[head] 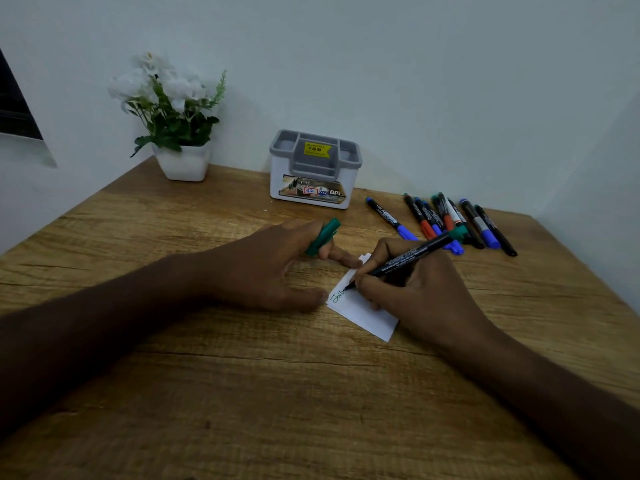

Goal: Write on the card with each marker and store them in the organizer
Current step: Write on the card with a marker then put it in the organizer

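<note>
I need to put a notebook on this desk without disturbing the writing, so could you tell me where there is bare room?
Bare wood fills the near table edge below both forearms, and the left side between the flower pot and the left hand. It is crowded at right: loose markers beyond the right hand and card.

The right hand (420,289) hides much of the card (363,306).

We see wooden table (173,375) carrying white card (367,315), grey-white organizer (311,188), potted white flowers (183,162), lone blue marker (391,218), marker pile (460,220) at right; our forearms rest on it.
</note>
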{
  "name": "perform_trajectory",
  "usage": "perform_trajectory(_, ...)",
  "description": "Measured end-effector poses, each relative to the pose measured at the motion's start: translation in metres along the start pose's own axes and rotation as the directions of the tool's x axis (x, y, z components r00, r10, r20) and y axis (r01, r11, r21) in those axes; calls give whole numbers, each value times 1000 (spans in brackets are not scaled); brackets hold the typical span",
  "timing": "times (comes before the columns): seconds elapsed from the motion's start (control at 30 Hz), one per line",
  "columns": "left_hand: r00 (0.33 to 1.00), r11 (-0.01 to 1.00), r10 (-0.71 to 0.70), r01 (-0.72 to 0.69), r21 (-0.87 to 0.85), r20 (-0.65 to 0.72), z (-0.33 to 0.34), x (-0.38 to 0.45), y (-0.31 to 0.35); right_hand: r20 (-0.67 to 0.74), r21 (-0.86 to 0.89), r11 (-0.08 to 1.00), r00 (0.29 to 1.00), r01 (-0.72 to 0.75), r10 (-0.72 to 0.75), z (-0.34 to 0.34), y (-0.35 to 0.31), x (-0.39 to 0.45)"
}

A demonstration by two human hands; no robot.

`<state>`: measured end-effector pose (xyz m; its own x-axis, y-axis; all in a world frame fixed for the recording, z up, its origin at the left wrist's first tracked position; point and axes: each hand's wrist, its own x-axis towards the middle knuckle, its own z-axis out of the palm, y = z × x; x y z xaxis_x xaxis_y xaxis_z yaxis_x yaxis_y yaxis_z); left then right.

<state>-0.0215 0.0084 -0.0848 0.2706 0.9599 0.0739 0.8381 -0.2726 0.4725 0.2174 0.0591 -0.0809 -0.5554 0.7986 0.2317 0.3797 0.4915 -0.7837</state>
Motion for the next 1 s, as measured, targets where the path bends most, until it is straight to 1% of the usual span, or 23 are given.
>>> perform_trajectory(0.2, 1000, 1000, 5, -5, -3, -3, -1, -2, 2, -13, 7, 1000, 1000, 7, -7, 1, 1, 1)
perform_trajectory(0.37, 1000, 1000, 13, -13, -19, -14, 0, -1, -1, 23, -6, 1000, 999, 26, -26, 1, 2, 0)
perform_trajectory(0.53, 1000, 1000, -7, 7, 20, 1, 1, 0, 0, -43, 44, 999, 999, 17, -16, -6, 1, 6)
perform_trajectory(0.67, 1000, 1000, 0, 0, 15, -14, 0, -2, 1, 36, -22, 999, 998, 49, -49, -6, 2, 7)
perform_trajectory(0.8, 1000, 1000, -14, 14, 24, 0, 0, -2, 2, 20, -7, 999, 999, 34, -33, -7, 4, 6)
perform_trajectory(1.0, 1000, 1000, -4, 4, -17, -2, -2, -3, 4, 49, -16, 997, 996, 70, -69, -6, 7, 6)
